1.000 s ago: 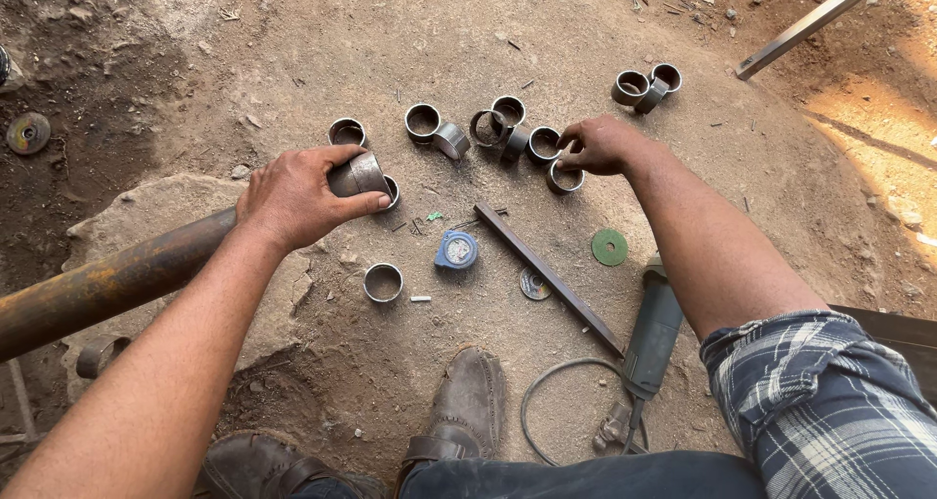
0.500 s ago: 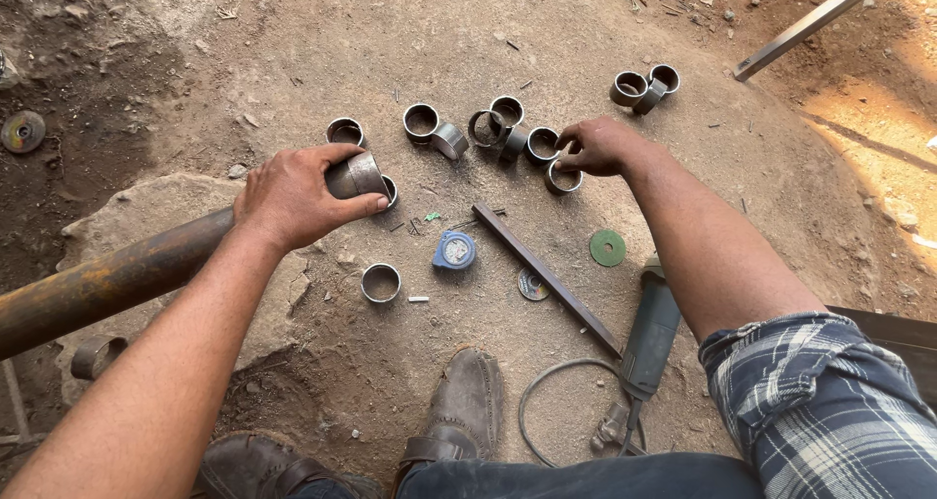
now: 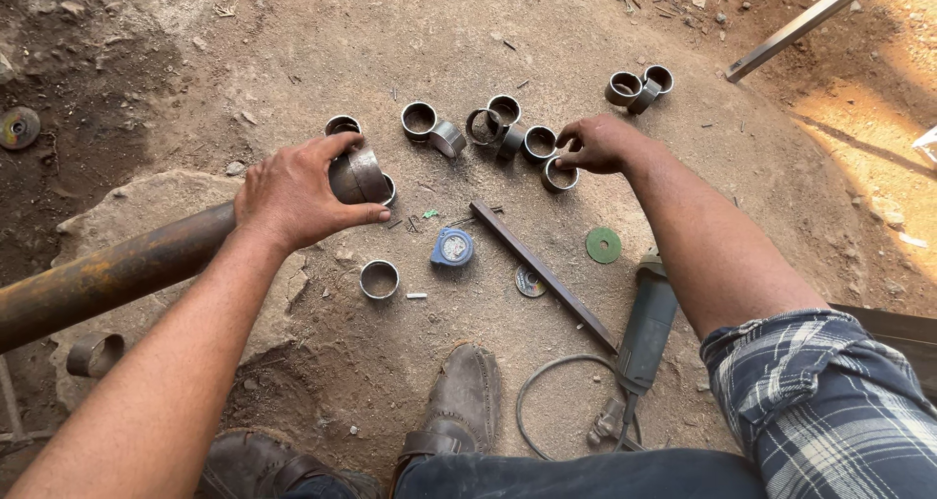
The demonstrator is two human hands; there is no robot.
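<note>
The left hand (image 3: 293,191) is closed around a short grey metal pipe ring (image 3: 356,175), thumb below and fingers curled over its top, holding it at the end of a long rusty brown steel pipe (image 3: 117,270) that runs off toward 8 o'clock across a pale flat stone (image 3: 146,201). The ring sits just left of the centre of the view, at about 10 o'clock from the blue round tape measure (image 3: 452,247).

The right hand (image 3: 597,143) reaches out toward 1 o'clock with its fingers bent down, the fingertips pinching the rim of another cut metal ring (image 3: 559,175) lying on the dirt ground (image 3: 293,40). Just beside it, toward 9 o'clock, a cluster of similar rings (image 3: 508,128) lies touching one another, and a further group of three rings (image 3: 639,87) lies at 1 o'clock from the hand, apart from it.

A single ring (image 3: 379,279) stands open end up at 6 o'clock from the held ring. A dark flat steel bar (image 3: 542,272) lies diagonally from the tape measure toward 4 o'clock. A green grinding disc (image 3: 603,245) lies just right of the bar, and a grey angle grinder (image 3: 644,328) with its looped cable lies at 5 o'clock, under the right forearm. A worn leather shoe (image 3: 464,396) is at 6 o'clock.
</note>
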